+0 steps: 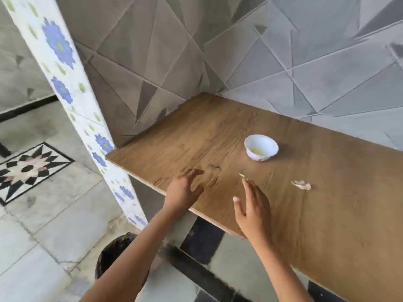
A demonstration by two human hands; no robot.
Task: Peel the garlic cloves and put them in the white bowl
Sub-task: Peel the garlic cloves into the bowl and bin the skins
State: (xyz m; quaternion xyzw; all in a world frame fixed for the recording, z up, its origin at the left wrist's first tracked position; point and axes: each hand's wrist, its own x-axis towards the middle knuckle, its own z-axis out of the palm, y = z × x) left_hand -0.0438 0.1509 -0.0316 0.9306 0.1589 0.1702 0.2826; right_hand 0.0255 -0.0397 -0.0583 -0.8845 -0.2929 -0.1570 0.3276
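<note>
Left hand [185, 189]: fingers loose, spread, nothing held, over table [327, 214] edge.
Right hand [254, 209]: fingers straight, nothing held.
White bowl [260, 139] beyond right fingertips, pale peeled cloves [257, 151] inside.
Garlic skin [301, 185] right of right hand; small scrap [241, 175] just ahead of fingertips.
</note>
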